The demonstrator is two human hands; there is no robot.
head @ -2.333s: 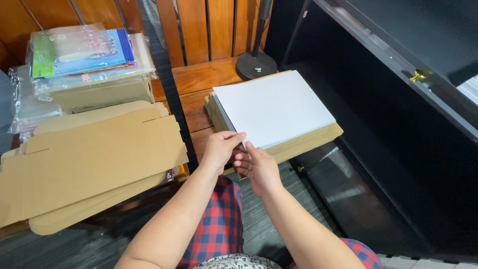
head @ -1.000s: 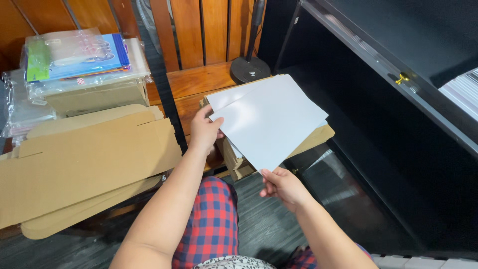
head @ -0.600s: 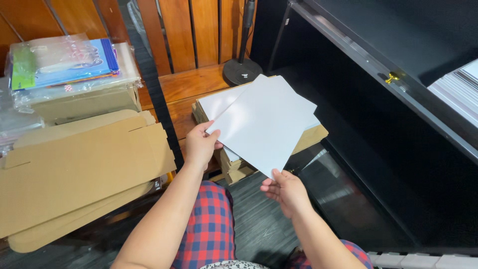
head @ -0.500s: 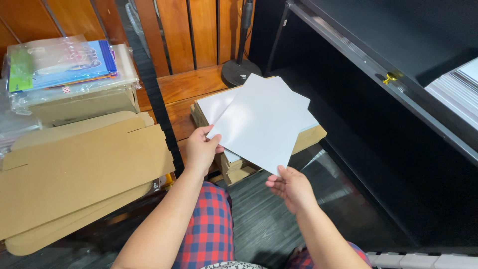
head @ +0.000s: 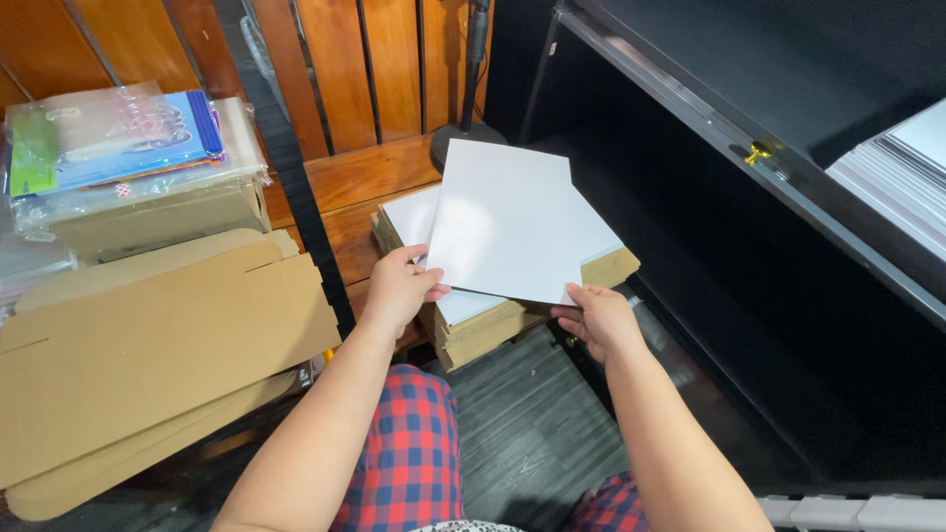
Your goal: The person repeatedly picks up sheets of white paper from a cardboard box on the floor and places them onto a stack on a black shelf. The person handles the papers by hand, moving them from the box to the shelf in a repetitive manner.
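A white sheet of card (head: 507,222) is lifted above a stack of white sheets (head: 414,219) that rests on a pile of brown cardboard (head: 493,320). My left hand (head: 399,286) pinches the sheet's lower left corner. My right hand (head: 599,317) grips its lower right corner. The sheet is held roughly square to me, tilted slightly up at the far end.
Flat folded cardboard boxes (head: 148,345) lie at the left, with plastic-wrapped packets (head: 118,138) on a box behind them. A black lamp base (head: 463,143) stands on the wooden bench (head: 360,177). A black cabinet (head: 769,246) opens at the right; more white sheets (head: 902,172) lie on top.
I lifted the top sheet off the stack with both hands and turned it from a diamond angle to nearly square. My right hand rose from below to the sheet's right corner.
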